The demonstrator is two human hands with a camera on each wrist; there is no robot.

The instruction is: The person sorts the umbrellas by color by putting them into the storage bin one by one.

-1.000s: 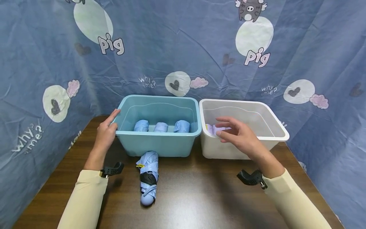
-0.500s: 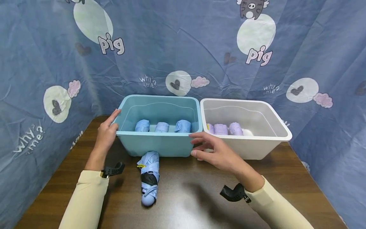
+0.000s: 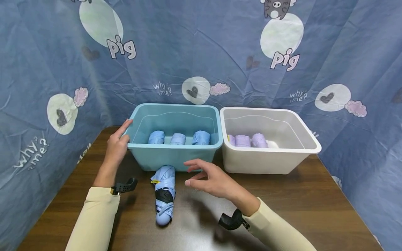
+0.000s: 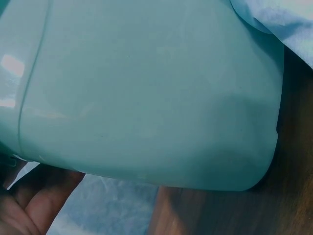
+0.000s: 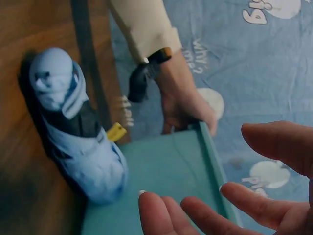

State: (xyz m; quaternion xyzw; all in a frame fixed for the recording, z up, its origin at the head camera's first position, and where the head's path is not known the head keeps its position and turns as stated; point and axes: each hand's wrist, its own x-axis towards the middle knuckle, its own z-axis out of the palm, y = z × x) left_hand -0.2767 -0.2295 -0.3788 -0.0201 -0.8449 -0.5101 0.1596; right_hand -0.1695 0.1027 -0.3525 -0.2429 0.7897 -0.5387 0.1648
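My left hand point(image 3: 115, 148) grips the left rim of a teal bin point(image 3: 171, 157), its fingers along the side. Inside that bin stand three light-blue rolled bundles point(image 3: 178, 138), seen only at their tops. On the table before the bin lies a folded light-blue umbrella point(image 3: 164, 195), with a black band, a yellow tag and a rounded handle end towards me. Just right of the umbrella and apart from it, my right hand point(image 3: 211, 178) hovers with fingers spread and nothing held. The right wrist view shows the same umbrella point(image 5: 80, 132) beyond the parted fingertips point(image 5: 154, 210).
A white bin point(image 3: 254, 160) stands right beside the teal one, with several lilac rolled bundles point(image 3: 243, 141) at its left end. Both bins stand at the back of a dark wooden table point(image 3: 292, 202). A blue patterned cloth point(image 3: 201, 52) hangs behind.
My right hand has moved left and towards me, from over the white bin to beside the umbrella. The left hand keeps its place on the teal bin.
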